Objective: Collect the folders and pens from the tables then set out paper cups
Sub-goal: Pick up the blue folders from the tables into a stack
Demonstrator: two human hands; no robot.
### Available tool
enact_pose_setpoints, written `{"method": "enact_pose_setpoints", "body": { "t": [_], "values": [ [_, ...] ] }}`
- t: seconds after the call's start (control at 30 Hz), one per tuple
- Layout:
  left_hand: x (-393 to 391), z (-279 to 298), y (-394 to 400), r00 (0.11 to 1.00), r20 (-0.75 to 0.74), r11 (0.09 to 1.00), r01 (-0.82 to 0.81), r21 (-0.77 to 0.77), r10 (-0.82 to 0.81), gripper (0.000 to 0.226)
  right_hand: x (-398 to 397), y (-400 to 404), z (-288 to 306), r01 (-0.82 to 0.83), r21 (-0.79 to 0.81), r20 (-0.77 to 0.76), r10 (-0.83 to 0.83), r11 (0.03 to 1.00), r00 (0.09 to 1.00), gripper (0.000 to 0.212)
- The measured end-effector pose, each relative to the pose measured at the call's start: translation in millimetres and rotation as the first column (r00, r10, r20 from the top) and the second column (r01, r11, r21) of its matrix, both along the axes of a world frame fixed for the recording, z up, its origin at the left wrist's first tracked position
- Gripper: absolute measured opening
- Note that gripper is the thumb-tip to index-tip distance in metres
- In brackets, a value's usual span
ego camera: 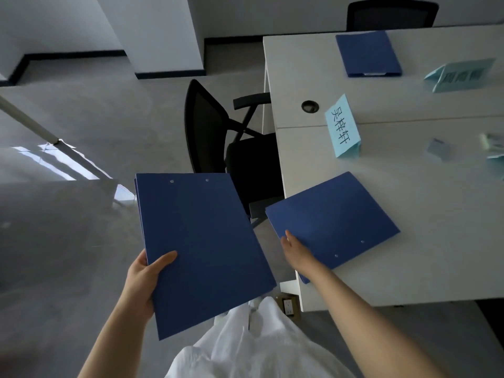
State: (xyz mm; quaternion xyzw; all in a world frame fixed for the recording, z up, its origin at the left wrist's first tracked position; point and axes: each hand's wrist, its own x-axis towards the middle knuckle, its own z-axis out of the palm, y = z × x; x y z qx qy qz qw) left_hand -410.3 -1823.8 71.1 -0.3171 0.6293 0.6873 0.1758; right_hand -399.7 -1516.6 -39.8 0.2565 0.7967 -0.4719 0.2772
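My left hand (144, 279) grips a stack of blue folders (201, 246) by its lower left edge, thumb on top, held over the floor. My right hand (296, 253) grips the near left edge of another blue folder (335, 219), thumb on its cover and fingers hidden beneath. That folder juts over the corner of the white table (409, 255). A third blue folder (368, 54) lies flat on the far part of the table. I see no pens or paper cups.
Light-blue folded name cards (344, 129) (461, 75) stand on the table, with small blurred items (440, 149) at the right edge. A black office chair (218, 137) is tucked at the table's left side, another chair (391, 15) at the far end. A floor socket (288, 306) sits below the table corner.
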Motion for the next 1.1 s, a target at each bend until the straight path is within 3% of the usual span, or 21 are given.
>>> {"method": "enact_pose_setpoints", "body": {
  "t": [0.07,0.13,0.2,0.3,0.43,0.5,0.53,0.57,0.6,0.67,0.7,0.73,0.77,0.8,0.83,0.87,0.93,1.1],
  "values": [
    [-2.7,-1.7,-5.3,1.0,0.008,1.0,-0.002,-0.008,0.002,0.033,-0.5,-2.9,2.5,0.178,-0.1,-0.022,-0.181,0.979,0.983,0.043],
    [-6.0,-2.7,-11.4,1.0,0.01,1.0,0.013,-0.014,-0.013,0.035,1.5,-0.5,5.2,0.473,-0.184,0.033,-0.475,0.862,0.879,0.035],
    [-10.1,-3.6,-17.4,1.0,0.006,1.0,0.027,-0.014,-0.027,0.036,8.8,5.1,7.5,0.744,-0.266,0.183,-0.726,0.613,0.663,0.031],
    [-16.0,-5.3,-25.7,0.999,0.0,0.999,0.049,-0.003,-0.049,0.032,34.8,3.8,9.2,0.915,-0.342,0.495,-0.787,0.213,0.368,0.026],
    [-21.7,-3.5,-37.8,0.996,0.01,0.996,0.085,0.014,-0.085,0.033,59.3,-12.8,9.9,0.926,-0.374,0.661,-0.716,-0.054,0.226,0.034],
    [-25.6,-1.5,-44.8,0.994,0.005,0.994,0.107,0.018,-0.107,0.032,61.5,-24.0,12.6,0.912,-0.393,0.643,-0.743,-0.116,0.183,0.035],
    [-27.5,-0.8,-47.4,0.994,0.005,0.993,0.113,0.015,-0.113,0.032,62.1,-28.7,8.3,0.918,-0.396,0.556,-0.805,-0.037,0.208,0.04],
    [-29.1,0.0,-50.6,0.993,0.005,0.993,0.12,0.015,-0.12,0.032,61.3,-35.1,5.8,0.911,-0.398,0.442,-0.848,0.107,0.293,0.053],
    [-30.8,0.5,-52.5,0.992,0.003,0.992,0.128,0.016,-0.128,0.032,58.2,-35.0,-8.3,0.908,-0.38,0.392,-0.859,0.175,0.329,0.074],
    [-33.4,1.3,-57.6,0.99,0.003,0.99,0.143,0.017,-0.144,0.032,53.2,-36.3,-38.4,0.919,-0.347,0.372,-0.873,0.185,0.316,0.097],
    [-34.4,1.8,-59.0,0.989,0.002,0.989,0.148,0.017,-0.148,0.033,51.1,-41.3,-35.3,0.917,-0.369,0.381,-0.876,0.15,0.297,0.094],
    [-35.6,2.4,-60.8,0.989,-0.002,0.988,0.151,0.016,-0.151,0.033,47.0,-46.6,-20.7,0.908,-0.418,0.453,-0.861,0.023,0.23,0.082],
    [-36.4,2.9,-61.4,0.988,-0.005,0.988,0.154,0.013,-0.154,0.033,47.7,-51.1,1.4,0.867,-0.436,0.58,-0.812,-0.24,0.067,0.064],
    [-37.4,3.1,-62.7,0.987,-0.007,0.987,0.158,0.01,-0.158,0.032,51.7,-51.8,9.4,0.776,-0.459,0.666,-0.745,-0.433,-0.022,0.049],
    [-38.3,3.3,-63.3,0.987,-0.01,0.987,0.163,0.013,-0.163,0.032,52.5,-50.4,11.1,0.671,-0.483,0.711,-0.699,-0.563,-0.075,0.04],
    [-39.2,3.4,-63.9,0.986,-0.012,0.986,0.167,0.018,-0.167,0.031,51.8,-47.5,9.6,0.663,-0.534,0.645,-0.76,-0.524,-0.081,0.04],
    [-41.3,3.8,-66.1,0.985,-0.014,0.984,0.175,0.029,-0.175,0.03,44.3,-44.1,3.6,0.612,-0.428,0.718,-0.661,-0.665,-0.217,0.042],
    [-46.0,3.4,-69.0,0.983,-0.006,0.981,0.185,0.056,-0.185,0.029,40.6,-44.5,9.4,0.596,-0.501,0.696,-0.701,-0.628,-0.155,0.036]
  ]
}}
